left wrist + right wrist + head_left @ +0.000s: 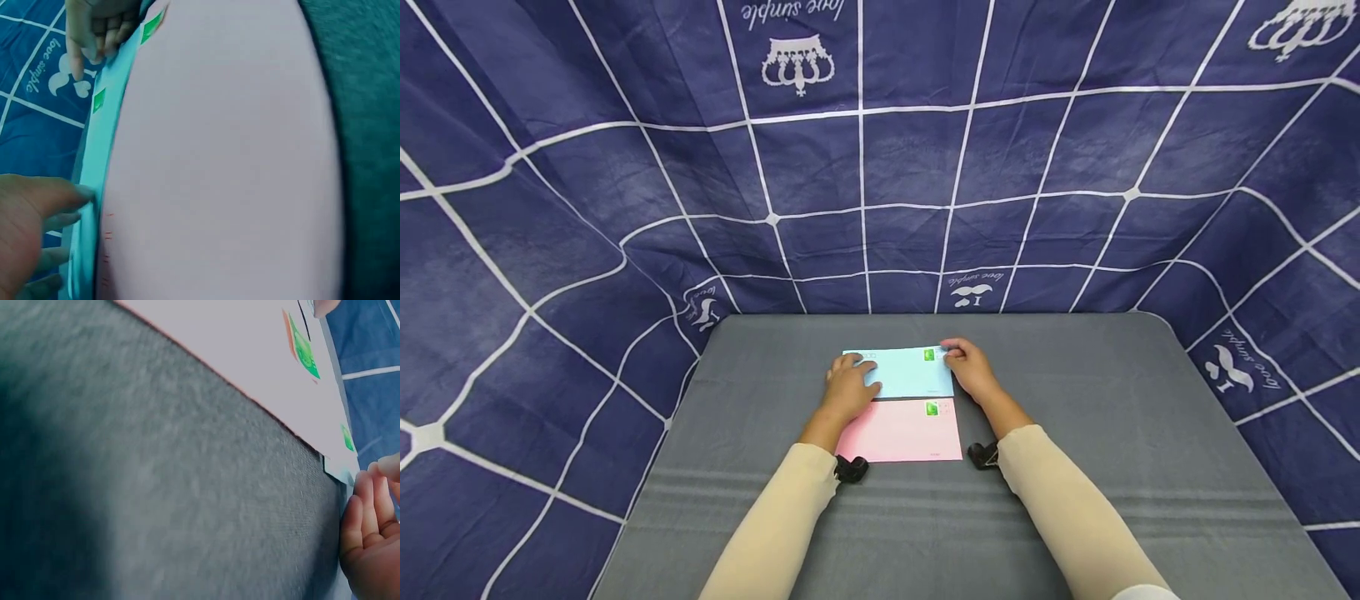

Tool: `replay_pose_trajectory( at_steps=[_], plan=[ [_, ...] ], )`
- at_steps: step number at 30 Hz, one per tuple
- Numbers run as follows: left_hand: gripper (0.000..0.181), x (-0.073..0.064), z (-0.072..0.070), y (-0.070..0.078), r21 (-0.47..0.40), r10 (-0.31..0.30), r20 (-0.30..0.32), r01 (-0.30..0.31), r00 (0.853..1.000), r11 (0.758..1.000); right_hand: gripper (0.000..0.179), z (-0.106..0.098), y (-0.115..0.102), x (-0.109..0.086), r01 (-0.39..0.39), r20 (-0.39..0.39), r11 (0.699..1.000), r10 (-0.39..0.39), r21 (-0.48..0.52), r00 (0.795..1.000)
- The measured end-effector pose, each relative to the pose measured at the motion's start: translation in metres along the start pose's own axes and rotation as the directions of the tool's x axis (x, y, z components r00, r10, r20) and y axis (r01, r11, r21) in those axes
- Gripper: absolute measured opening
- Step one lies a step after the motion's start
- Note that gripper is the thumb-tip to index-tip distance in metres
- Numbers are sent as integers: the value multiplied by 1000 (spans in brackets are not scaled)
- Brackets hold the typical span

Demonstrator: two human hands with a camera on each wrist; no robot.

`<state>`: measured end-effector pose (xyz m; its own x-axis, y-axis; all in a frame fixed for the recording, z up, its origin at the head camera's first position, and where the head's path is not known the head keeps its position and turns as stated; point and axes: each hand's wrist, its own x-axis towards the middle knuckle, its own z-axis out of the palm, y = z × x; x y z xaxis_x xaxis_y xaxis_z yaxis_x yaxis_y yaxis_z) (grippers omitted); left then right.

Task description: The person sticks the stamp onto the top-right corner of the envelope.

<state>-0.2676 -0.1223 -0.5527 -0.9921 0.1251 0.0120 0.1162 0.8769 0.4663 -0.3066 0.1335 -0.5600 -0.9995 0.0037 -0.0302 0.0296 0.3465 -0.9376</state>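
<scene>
A light blue envelope [910, 379] with a green stamp at its upper right lies on the grey table. Just below it, edge along edge, is a pink envelope [898, 433], also with a green stamp. My left hand [847, 387] rests at the blue envelope's left end, fingers spread and thumb on its face; the left wrist view shows the thumb [69, 195] near the seam between the two envelopes. At the upper right corner, my right hand [972, 368] pinches the blue envelope between thumb and fingers.
Grey cloth covers the table [1075, 400]. A dark blue curtain [910, 158] with white grid lines hangs behind it and along both sides. Black wrist cameras, left [852, 469] and right [982, 455], sit at the beige sleeves, low over the table.
</scene>
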Motion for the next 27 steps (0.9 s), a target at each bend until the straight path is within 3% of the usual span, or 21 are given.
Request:
replay_pose_trajectory(
  at_steps=[3,7,15,18,27],
  plan=[
    [37,1,3,-3,-42,-10,-89,6,996,999,28,-3,0,-3,4,-8,1000,-3,27,1000],
    [31,1,0,-5,-137,3,-216,-34,976,990,27,-10,0,-7,27,-22,998,-26,55,999],
    [25,-2,-20,-3,-244,40,-361,-136,932,960,27,-20,-9,-15,114,-7,990,-114,82,993],
    [25,-3,-27,-1,-257,54,-391,-166,919,952,28,-24,-16,-19,143,-12,986,-142,84,990],
    [26,-16,-38,1,-268,68,-421,-195,905,944,27,-44,-29,-37,181,-37,983,-181,4,983]
  ],
)
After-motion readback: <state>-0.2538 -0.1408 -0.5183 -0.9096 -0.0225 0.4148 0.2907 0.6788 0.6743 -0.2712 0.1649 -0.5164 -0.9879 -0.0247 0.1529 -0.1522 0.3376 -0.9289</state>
